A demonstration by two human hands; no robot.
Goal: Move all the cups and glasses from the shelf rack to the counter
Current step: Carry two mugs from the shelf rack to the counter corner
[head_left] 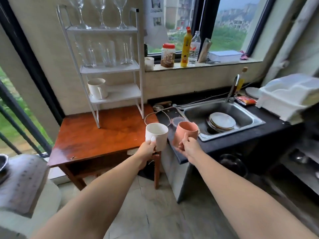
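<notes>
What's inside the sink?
The sink holds a stack of plates, a white one on top. How many lie beneath, and what is under the stack, is covered.

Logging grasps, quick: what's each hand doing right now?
Left hand: grips the white mug by its handle.
Right hand: grips the pink mug by its handle.

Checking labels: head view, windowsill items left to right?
White cup → red-lidded jar → yellow bottle → clear bottle → white box.
</notes>
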